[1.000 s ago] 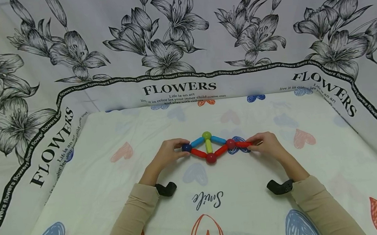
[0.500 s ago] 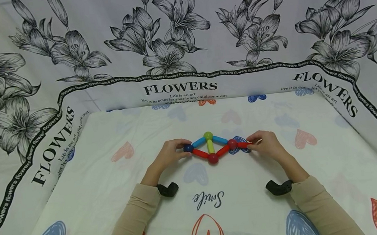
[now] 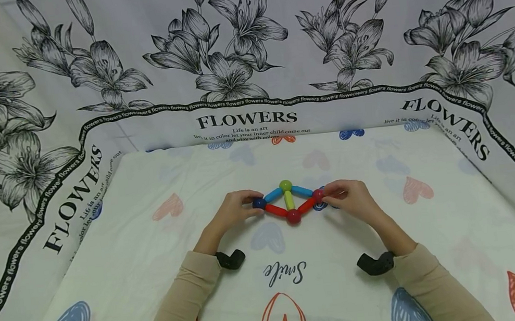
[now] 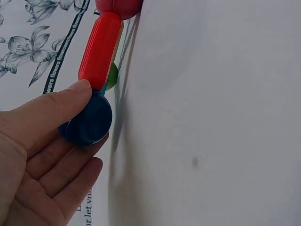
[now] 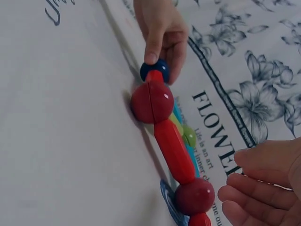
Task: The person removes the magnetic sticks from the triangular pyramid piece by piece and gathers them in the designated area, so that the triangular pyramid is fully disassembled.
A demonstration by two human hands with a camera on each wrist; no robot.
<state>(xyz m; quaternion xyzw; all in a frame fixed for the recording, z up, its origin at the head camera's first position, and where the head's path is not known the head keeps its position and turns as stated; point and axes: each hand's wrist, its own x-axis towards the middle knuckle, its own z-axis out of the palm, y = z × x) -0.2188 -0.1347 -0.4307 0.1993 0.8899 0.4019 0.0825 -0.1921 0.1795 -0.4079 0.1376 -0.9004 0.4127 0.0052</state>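
Observation:
A diamond of magnetic sticks and balls lies in the middle of the table in the head view. My left hand (image 3: pixel 236 207) pinches its dark blue ball (image 4: pixel 89 120) between thumb and fingers. Blue sticks (image 3: pixel 301 191) meet at a green ball (image 3: pixel 286 186), and red sticks (image 5: pixel 174 149) meet at the near red ball (image 3: pixel 294 216). A green stick (image 3: pixel 289 200) spans the centre. My right hand (image 3: pixel 350 198) is at the right red ball (image 5: pixel 194 196); in the right wrist view its thumb and fingers stand apart, just beside it. A further red stick (image 5: pixel 200 220) extends from that ball.
A white cloth printed with hearts (image 3: pixel 280 315) covers the table. Behind it hangs a flower-patterned curtain (image 3: pixel 229 74). A black wrist mount (image 3: pixel 231 260) sits on the left wrist and another black mount (image 3: pixel 375 263) on the right.
My right hand has let go of the outer red stick's end and moved left to the right red ball. My left hand stays on the blue ball; the diamond has shifted slightly right.

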